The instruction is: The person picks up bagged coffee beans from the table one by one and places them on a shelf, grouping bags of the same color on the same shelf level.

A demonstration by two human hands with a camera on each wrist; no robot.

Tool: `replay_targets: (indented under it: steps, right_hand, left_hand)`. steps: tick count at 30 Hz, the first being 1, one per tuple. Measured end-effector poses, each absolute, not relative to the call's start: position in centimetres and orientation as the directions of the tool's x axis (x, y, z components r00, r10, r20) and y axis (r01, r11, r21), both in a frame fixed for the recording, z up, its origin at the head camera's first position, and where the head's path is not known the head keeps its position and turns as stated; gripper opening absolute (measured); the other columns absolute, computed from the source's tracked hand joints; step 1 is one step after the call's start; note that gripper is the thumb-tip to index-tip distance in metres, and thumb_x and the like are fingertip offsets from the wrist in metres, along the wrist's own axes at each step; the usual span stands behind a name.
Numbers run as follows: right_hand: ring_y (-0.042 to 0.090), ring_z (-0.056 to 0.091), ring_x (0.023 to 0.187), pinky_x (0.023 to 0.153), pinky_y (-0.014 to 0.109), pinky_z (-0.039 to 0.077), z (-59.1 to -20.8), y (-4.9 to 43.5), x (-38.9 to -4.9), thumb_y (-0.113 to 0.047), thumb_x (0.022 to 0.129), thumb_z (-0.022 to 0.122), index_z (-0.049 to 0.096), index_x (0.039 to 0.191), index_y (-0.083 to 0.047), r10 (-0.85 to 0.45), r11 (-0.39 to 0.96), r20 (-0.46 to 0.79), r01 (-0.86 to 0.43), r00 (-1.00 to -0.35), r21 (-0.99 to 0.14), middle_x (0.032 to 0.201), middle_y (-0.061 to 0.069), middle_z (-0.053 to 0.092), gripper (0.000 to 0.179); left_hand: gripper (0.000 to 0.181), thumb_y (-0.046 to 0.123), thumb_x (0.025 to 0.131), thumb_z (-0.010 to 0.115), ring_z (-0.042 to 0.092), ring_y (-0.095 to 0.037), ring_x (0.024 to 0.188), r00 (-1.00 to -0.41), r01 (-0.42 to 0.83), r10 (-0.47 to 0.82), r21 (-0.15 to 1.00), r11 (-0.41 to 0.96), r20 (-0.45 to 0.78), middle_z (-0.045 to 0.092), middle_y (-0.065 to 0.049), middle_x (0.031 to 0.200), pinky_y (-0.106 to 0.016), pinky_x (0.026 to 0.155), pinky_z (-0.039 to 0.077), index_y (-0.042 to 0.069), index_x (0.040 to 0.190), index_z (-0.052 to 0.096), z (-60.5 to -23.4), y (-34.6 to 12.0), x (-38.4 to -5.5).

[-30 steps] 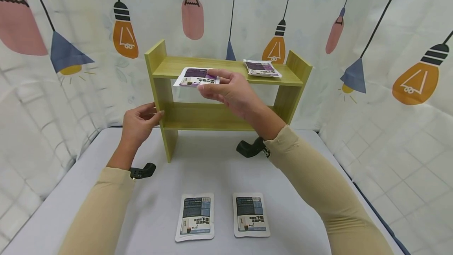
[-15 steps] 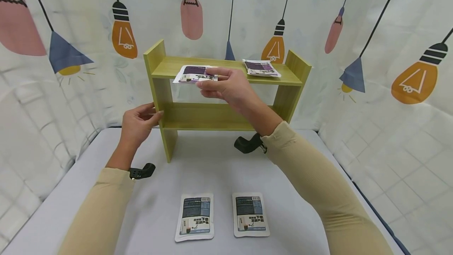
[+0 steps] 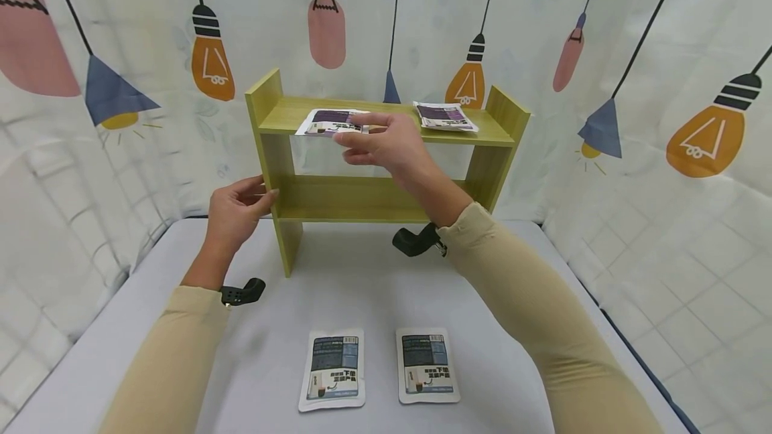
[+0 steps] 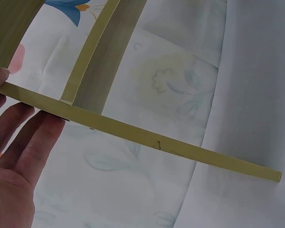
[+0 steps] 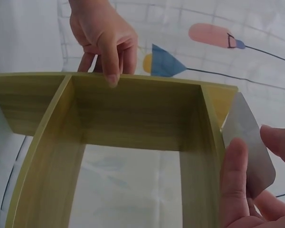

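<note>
Clock positions are read in the head view from the rack's centre, 12 at the far side.

Rack (image 3: 344,198) – yellow-green, wood-grained, two boards between side panels; stands upright on the bench (image 3: 380,286).

Purple packet (image 3: 324,120) – white-edged; at 10 o'clock, level with the top board and overlapping its front edge. Whether it touches the board cannot be told.

Right hand (image 3: 389,147) – partly closed, thumb and fingers pinching the purple packet's 3 o'clock end.

Left hand (image 3: 235,209) – between 8 and 9 o'clock; partly closed, gripping the rack's near side panel on that side, thumb over the front edge, fingers along the outer face.

Stack (image 3: 446,116) of packets, purple-printed; lies on the top board at 2 o'clock, well apart from the held one.

Blue packet (image 3: 332,370); flat on the bench, between 6 and 7 o'clock. Its twin (image 3: 428,365); likewise flat, between 5 and 6, the pair apart.

Tan sleeves (image 3: 537,313), both arms.

Cloth (image 3: 265,5), white, printed with lamps and bulbs; hangs behind, 9 round to 3 o'clock.
</note>
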State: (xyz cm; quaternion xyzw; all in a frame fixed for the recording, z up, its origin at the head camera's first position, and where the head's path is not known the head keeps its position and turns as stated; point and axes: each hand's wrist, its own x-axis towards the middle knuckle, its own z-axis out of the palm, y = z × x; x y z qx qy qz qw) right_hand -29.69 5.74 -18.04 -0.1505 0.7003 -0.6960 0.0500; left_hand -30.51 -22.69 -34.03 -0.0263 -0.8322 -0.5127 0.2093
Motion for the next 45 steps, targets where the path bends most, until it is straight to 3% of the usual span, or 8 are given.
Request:
replay_targets:
  steps: [9,16,24,32,39,45]
  right_hand:
    - [0.026,0.077,0.073,0.074,0.037,0.065,-18.0,5.2,-30.3,-0.014,0.082,0.087,0.07,0.128,-0.004,-0.242,0.03,0.142,-0.154,-0.96,-0.988,0.107,0.021,0.077,0.05]
    - [0.027,0.077,0.076,0.074,0.037,0.065,-17.6,5.1,-30.8,-0.019,0.083,0.087,0.069,0.128,-0.006,-0.237,0.071,0.119,-0.139,-0.964,-0.988,0.109,0.023,0.076,0.05]
    - [0.025,0.075,0.069,0.071,0.037,0.066,-17.0,5.2,-31.1,-0.016,0.083,0.086,0.07,0.127,-0.007,-0.273,0.082,0.085,-0.111,-0.958,-0.99,0.099,0.022,0.076,0.047]
    - [0.025,0.074,0.066,0.066,0.035,0.065,-17.0,5.8,-31.5,-0.02,0.083,0.086,0.072,0.125,-0.01,-0.287,0.161,0.073,-0.123,-0.955,-0.979,0.091,0.021,0.076,0.046]
    - [0.022,0.072,0.064,0.069,0.036,0.065,-16.7,5.8,-31.7,-0.018,0.083,0.086,0.071,0.127,-0.011,-0.297,0.156,0.055,-0.106,-0.953,-0.982,0.085,0.017,0.075,0.047]
    - [0.023,0.074,0.067,0.068,0.033,0.065,-16.4,5.5,-31.7,-0.022,0.084,0.084,0.072,0.128,-0.012,-0.278,0.218,0.043,-0.107,-0.96,-0.97,0.085,0.015,0.075,0.046]
  left_hand:
    - [0.06,0.049,0.094,0.069,0.067,0.001,0.094,-0.907,0.271,-0.169,0.842,0.467,0.386,0.07,-0.014,0.128,-0.01,0.075,0.057,0.021,0.146,0.059,-34.2,-22.8,-30.6]
    - [0.059,0.049,0.095,0.069,0.07,-0.008,0.1,-0.907,0.268,-0.175,0.844,0.465,0.384,0.07,-0.013,0.129,-0.011,0.075,0.057,0.022,0.146,0.059,-34.2,-22.8,-30.6]
    - [0.06,0.05,0.095,0.069,0.068,-0.002,0.096,-0.901,0.275,-0.176,0.835,0.476,0.397,0.07,-0.013,0.13,-0.01,0.075,0.056,0.021,0.146,0.059,-34.2,-22.8,-30.6]
    - [0.06,0.05,0.095,0.068,0.071,-0.019,0.106,-0.905,0.266,-0.176,0.84,0.473,0.386,0.07,-0.012,0.131,-0.01,0.076,0.056,0.022,0.147,0.059,-34.2,-22.6,-30.7]
    - [0.059,0.049,0.095,0.068,0.07,-0.009,0.1,-0.903,0.273,-0.17,0.835,0.478,0.393,0.07,-0.013,0.13,-0.01,0.075,0.056,0.02,0.146,0.059,-34.1,-22.6,-30.6]
    - [0.06,0.05,0.095,0.067,0.071,-0.025,0.11,-0.906,0.261,-0.174,0.835,0.484,0.385,0.069,-0.013,0.131,-0.01,0.076,0.056,0.02,0.147,0.058,-34.1,-22.6,-30.5]
